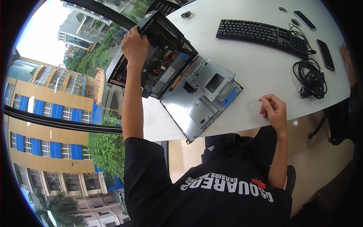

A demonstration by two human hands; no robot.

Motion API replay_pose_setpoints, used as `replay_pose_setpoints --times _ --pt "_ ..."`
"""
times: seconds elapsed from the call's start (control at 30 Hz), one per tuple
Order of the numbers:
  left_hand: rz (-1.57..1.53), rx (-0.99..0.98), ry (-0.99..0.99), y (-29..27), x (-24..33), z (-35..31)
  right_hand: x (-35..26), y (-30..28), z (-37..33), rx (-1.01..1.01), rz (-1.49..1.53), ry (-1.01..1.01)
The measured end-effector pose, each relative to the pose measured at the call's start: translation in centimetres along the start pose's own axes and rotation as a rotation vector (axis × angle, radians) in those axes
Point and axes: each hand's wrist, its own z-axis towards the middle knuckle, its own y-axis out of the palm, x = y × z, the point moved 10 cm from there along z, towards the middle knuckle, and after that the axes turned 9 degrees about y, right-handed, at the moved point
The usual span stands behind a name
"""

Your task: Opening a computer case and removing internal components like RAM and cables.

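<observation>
The computer case point(166, 77) sits open on the left of the white table point(261, 75), its silvery panel point(174, 114) spread toward the right. The left arm reaches far, its left hand point(135, 46) gripping the case's upper rim. Bent at the elbow, the right hand point(275, 110) hangs half-curled by the near edge; whether it holds anything, I can't tell.
</observation>
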Motion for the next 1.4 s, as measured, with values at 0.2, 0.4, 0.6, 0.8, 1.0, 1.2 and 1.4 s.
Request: replay_pose_setpoints --times 0.2,0.4,0.6,0.8,1.0,1.2,1.4 --pt "0.081 -0.04 -0.092 1.4 -2.2 0.1 0.3 0.4 0.0 -0.045 -0.036 -0.002" --pt "0.157 -0.066 -0.14 2.5 -3.1 1.2 0.2 0.0 0.0 0.0 -0.023 0.02" --pt "0.179 -0.045 -0.201 1.9 -6.0 1.3 0.2 0.9 0.6 -0.038 -0.021 -0.01" --pt "0.174 -0.023 -0.198 4.2 -3.2 2.0 1.0 -1.1 0.2 0.009 -0.021 0.042" --pt "0.121 -0.026 -0.219 4.6 -6.6 1.7 0.8 0.5 0.5 -0.016 -0.001 0.033" --pt "0.194 -0.068 -0.185 4.4 -6.1 2.5 0.3 0.6 0.2 -0.022 0.056 0.045" --pt "0.201 -0.052 -0.116 4.6 -4.1 2.0 0.0 -0.6 0.1 0.0 -0.008 0.044"
